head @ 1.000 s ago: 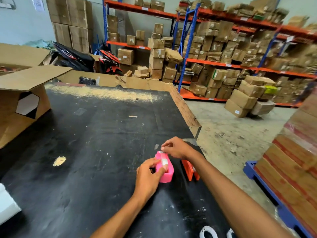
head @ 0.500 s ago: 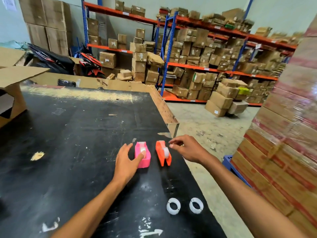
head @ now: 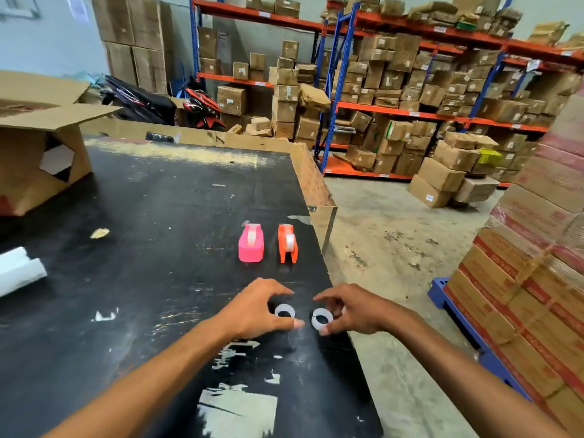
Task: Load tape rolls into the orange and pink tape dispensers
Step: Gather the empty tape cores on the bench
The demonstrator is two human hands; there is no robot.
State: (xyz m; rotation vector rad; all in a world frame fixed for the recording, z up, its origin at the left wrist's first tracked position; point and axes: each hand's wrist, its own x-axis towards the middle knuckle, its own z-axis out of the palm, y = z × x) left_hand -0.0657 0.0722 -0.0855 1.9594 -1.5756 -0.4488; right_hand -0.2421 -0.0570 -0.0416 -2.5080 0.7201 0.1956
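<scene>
Tape rolls, two white rings [head: 284, 311] [head: 321, 318], lie flat near the table's [head: 132, 235] right edge, each ringed by loosely curled fingers: left hand [head: 256, 308], right hand [head: 354, 311]; neither visibly lifted. Pink dispenser [head: 251, 243] and orange dispenser [head: 288, 243] stand side by side just beyond, toward the far edge, each apparently already holding tape.

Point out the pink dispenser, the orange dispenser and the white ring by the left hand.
pink dispenser [head: 250, 246], head view, its top face.
orange dispenser [head: 287, 245], head view, its side wall.
white ring [head: 284, 311], head view, its rim.
</scene>
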